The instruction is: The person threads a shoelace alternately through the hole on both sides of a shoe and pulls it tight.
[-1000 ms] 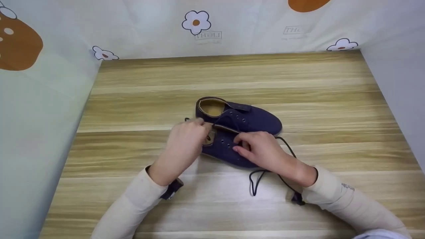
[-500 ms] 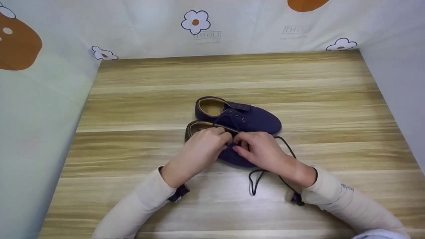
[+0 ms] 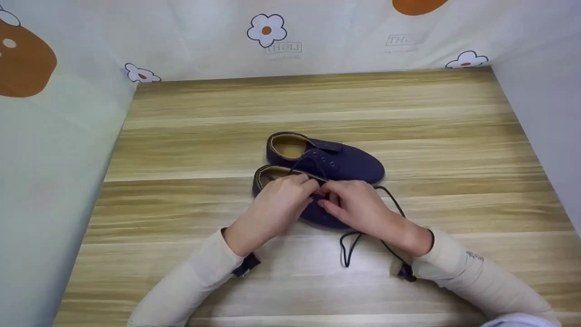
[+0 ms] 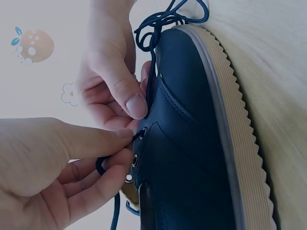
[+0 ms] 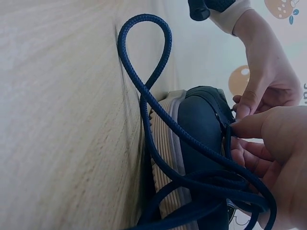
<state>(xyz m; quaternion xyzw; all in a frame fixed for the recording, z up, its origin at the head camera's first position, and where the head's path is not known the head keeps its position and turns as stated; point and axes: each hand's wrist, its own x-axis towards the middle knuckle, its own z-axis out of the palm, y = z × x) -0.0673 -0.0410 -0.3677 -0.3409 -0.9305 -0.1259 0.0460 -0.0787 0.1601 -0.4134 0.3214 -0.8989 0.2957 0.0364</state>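
Note:
Two navy lace-up shoes lie side by side, toes to the right in the head view. My left hand (image 3: 281, 197) is over the near shoe (image 3: 324, 219), thumb and forefinger pinching the dark blue shoelace (image 4: 137, 136) right at an eyelet. Part of that lace loops through the left fingers and hangs below them. Close by, my right hand (image 3: 358, 202) pinches the lace where it meets the shoe's front eyelets, its thumb (image 4: 136, 106) against the tongue edge. The fingertips of both hands nearly meet. Behind is the far shoe (image 3: 361, 164), its row of eyelets bare.
A long slack loop of lace (image 5: 169, 40) trails beside the near shoe's toe, under the right wrist. Wood-grain table top (image 3: 181, 136) surrounds the shoes. A pale flower-printed sheet (image 3: 209, 41) walls the back and sides.
My left hand has moved right and down from the near shoe's opening to its eyelets, beside the right hand. The right hand and the shoes have stayed in place.

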